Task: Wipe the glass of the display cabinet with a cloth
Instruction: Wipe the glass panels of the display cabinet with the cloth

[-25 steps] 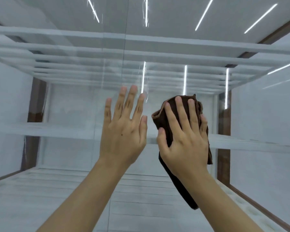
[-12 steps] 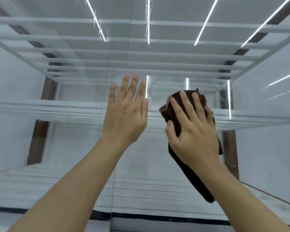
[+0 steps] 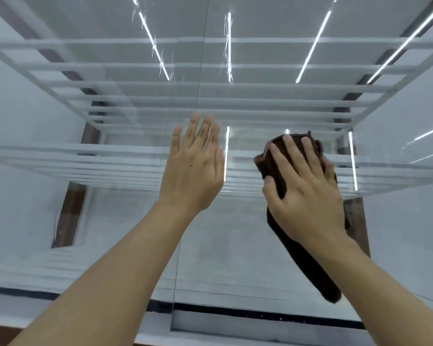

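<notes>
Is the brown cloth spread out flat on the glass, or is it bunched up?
Bunched up. The brown cloth is gathered into a wad under the right hand, and a narrow tail hangs below the wrist.

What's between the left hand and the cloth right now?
Only bare glass, in the head view: the left hand and the brown cloth under the right hand are apart, with one reflected light streak between them.
</notes>
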Demonstrator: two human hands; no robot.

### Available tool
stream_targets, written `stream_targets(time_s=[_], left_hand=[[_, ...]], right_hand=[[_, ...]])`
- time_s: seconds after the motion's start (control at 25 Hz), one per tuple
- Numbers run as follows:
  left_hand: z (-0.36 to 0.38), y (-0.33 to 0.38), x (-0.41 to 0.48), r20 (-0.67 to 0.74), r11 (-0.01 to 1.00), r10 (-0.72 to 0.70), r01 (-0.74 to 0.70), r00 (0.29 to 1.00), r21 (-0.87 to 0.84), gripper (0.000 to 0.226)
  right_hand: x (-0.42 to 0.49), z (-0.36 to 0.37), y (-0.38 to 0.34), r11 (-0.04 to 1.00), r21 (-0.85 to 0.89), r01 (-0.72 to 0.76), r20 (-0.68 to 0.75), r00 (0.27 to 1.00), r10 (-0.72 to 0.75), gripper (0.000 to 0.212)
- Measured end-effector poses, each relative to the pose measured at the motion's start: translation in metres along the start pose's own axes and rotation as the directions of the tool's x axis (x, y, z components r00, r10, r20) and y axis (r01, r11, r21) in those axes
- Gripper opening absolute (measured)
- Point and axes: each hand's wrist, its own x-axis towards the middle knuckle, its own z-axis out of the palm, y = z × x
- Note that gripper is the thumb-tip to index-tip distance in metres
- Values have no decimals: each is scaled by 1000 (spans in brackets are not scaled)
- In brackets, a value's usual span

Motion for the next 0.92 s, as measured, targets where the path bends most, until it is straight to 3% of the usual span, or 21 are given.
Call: stream_targets(time_s=[0.08, 0.16, 0.32, 0.44, 0.64, 0.8, 0.92], left_hand=[[0, 0, -4, 9, 1000, -9, 9, 1000, -1, 64], [-1, 1, -5, 20, 1000, -17, 17, 1000, 2, 64], [-2, 2, -4, 31, 999, -27, 27, 999, 21, 66], [-3, 10, -4, 55, 999, -43, 42, 998, 22, 64], [5, 36, -2, 46, 999, -43, 42, 998, 24, 64], [10, 44, -3, 18, 994, -102, 103, 995, -39, 66], [11, 53, -8, 59, 993, -87, 91, 995, -70, 67]], right_hand=[[46, -6, 10, 993, 30, -114, -2, 994, 114, 64], [85, -9, -6, 991, 53, -122, 18, 992, 121, 62], [36, 1, -32, 992, 104, 72, 25, 997, -75, 61], [-16, -1, 6, 987, 30, 159, 21, 987, -160, 63], [57, -20, 44, 996, 31, -79, 30, 997, 78, 63], [48, -8, 4, 990, 89, 109, 38, 993, -112, 63], [-14, -5, 32, 981, 48, 189, 3, 982, -190, 63]])
